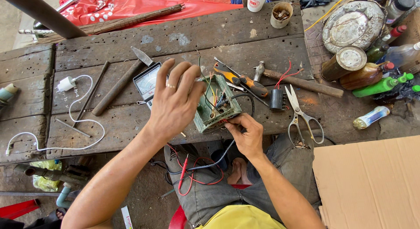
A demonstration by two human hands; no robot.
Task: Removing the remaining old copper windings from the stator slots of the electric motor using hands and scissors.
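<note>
A small green open-topped electrical box [217,110], full of coloured wires, sits tilted at the near edge of the worn wooden surface [183,34], right in front of the person. The left hand [173,104] rests on the box's left side with its fingers spread and curled over the rim, a ring on one finger. The right hand [246,135] is pinched narrow at the box's near right corner, closed on what seems to be a thin probe or wire end; a black lead [218,161] runs down from it into the lap, where red leads [192,172] also hang.

Partly hidden behind the left hand lies an analogue multimeter [146,82]. Just beyond the box lie orange-handled pliers [243,80], and to their right a hammer [302,82] with a wooden handle. A small black cylindrical part [276,99] with red wires stands near the box's right side, with scissors [302,115] beside it. Further left are a long metal chisel [120,82], a thin rod [89,95] and a white charger with its cable [66,83]. Bottles [378,86] and tins [343,62] crowd the far right, above a sheet of cardboard [372,181].
</note>
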